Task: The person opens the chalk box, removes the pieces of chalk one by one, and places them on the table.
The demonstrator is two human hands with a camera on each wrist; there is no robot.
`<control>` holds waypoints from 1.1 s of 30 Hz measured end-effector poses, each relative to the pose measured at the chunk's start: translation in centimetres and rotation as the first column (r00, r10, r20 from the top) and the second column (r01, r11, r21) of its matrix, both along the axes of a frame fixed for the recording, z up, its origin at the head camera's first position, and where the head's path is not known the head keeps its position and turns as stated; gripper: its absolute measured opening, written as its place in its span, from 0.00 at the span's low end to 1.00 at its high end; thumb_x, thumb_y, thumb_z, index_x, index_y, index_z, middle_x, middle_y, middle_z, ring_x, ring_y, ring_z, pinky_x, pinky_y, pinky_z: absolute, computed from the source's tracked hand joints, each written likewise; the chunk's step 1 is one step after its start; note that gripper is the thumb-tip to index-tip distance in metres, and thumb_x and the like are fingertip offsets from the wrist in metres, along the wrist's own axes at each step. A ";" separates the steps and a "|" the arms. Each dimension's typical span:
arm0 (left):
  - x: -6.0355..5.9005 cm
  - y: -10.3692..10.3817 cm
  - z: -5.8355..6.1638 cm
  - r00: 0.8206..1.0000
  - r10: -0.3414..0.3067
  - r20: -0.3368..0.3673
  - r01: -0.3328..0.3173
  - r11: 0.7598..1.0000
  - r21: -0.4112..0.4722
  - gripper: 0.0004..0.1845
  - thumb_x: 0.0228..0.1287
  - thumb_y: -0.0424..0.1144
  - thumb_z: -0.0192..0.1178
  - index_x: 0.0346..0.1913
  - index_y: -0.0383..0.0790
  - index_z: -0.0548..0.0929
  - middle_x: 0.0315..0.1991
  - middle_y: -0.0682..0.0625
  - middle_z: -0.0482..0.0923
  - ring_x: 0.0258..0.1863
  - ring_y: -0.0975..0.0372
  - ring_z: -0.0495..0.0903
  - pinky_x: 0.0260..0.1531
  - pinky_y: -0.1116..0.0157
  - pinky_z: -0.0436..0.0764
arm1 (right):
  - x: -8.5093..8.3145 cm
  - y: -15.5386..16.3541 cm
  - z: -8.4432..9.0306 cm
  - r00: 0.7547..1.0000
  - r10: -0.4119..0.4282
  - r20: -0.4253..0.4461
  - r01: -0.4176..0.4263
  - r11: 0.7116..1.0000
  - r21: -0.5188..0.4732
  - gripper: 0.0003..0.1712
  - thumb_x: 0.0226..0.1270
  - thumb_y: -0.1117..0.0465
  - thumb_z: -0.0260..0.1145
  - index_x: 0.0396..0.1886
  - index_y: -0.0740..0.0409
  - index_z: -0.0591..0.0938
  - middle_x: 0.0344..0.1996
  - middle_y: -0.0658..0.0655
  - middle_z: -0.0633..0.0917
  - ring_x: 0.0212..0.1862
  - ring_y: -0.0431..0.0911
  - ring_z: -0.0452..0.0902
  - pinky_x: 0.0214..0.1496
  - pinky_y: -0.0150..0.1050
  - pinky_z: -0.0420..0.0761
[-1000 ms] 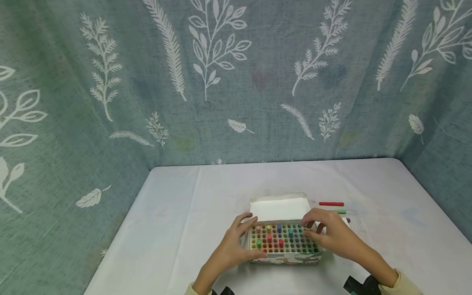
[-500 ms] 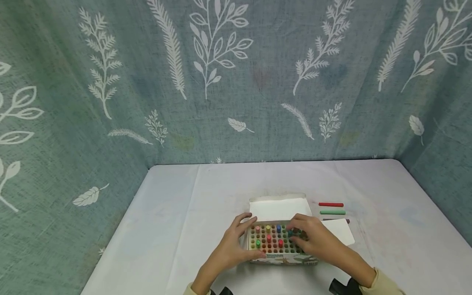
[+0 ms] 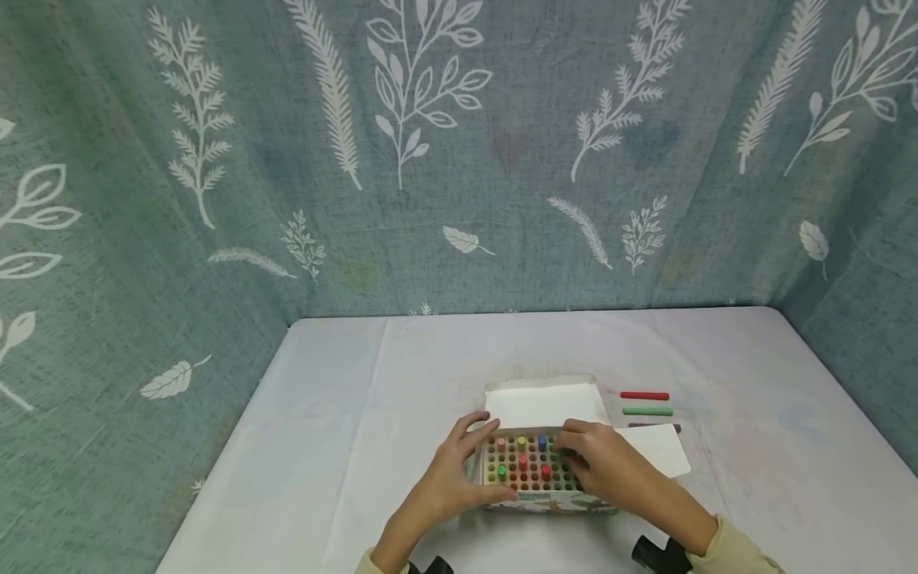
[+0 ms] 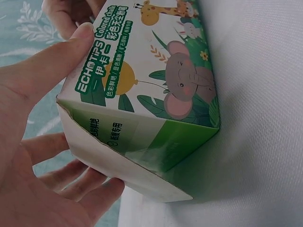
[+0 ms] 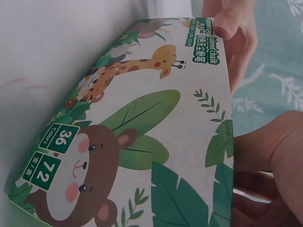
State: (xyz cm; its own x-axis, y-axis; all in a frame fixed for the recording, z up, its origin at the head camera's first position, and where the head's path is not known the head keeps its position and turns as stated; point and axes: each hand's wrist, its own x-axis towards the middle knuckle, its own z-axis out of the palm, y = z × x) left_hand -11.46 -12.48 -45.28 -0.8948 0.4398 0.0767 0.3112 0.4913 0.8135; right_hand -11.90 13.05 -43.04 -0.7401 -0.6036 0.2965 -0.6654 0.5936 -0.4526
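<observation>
An open box of colored chalk (image 3: 552,501) stands on the white-covered table, its holed tray (image 3: 512,478) facing up. Several chalk tips rise from the holes, among them a green one (image 3: 502,473), a yellow one (image 3: 521,443) and a blue one (image 3: 542,444). My left hand (image 3: 452,478) holds the box's left end, thumb on the front edge and fingers by the side flap (image 4: 118,163). Over the tray's right half, my right hand (image 3: 606,462) pinches at a teal chalk stick, mostly hidden by the fingers. Cartoon animals cover the box front in both wrist views.
Behind the tray, the box lid (image 3: 548,405) stands raised. A white side flap (image 3: 660,448) juts out on the right. Beyond it lie a red chalk (image 3: 644,395), a green chalk (image 3: 648,411) and a dark chalk (image 3: 674,427). A leaf-patterned curtain (image 3: 516,239) surrounds the table.
My right hand has moved left from the tray's right edge to the teal chalk, and its fingertips have closed in there. The left hand keeps its place on the box.
</observation>
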 end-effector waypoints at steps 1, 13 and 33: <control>0.0 0.0 0.0 1.000 0.001 -0.001 -0.001 1.000 0.000 0.49 0.44 0.55 0.74 0.70 0.42 0.66 0.70 0.46 0.54 0.66 0.48 0.61 0.58 0.48 0.72 | 0.0 0.0 0.0 1.000 -0.002 -0.001 0.002 1.000 0.000 0.08 0.55 0.74 0.68 0.30 0.58 0.84 0.30 0.49 0.80 0.29 0.36 0.75 0.25 0.27 0.77; 0.1 0.0 0.1 1.000 0.007 -0.021 -0.008 1.000 -0.015 0.49 0.43 0.56 0.74 0.69 0.42 0.66 0.70 0.46 0.54 0.66 0.47 0.61 0.58 0.48 0.72 | -0.1 0.0 0.4 0.998 -0.026 0.053 0.028 0.999 -0.027 0.08 0.55 0.73 0.69 0.30 0.56 0.85 0.31 0.48 0.81 0.32 0.38 0.77 0.30 0.30 0.80; 0.0 0.1 0.0 1.000 0.019 -0.018 -0.019 1.000 -0.021 0.49 0.43 0.56 0.74 0.69 0.43 0.67 0.70 0.46 0.55 0.65 0.47 0.63 0.57 0.48 0.73 | -0.5 1.4 3.0 0.999 0.023 -0.028 -0.029 0.968 -0.250 0.13 0.51 0.80 0.68 0.32 0.61 0.84 0.32 0.52 0.81 0.30 0.38 0.78 0.28 0.27 0.81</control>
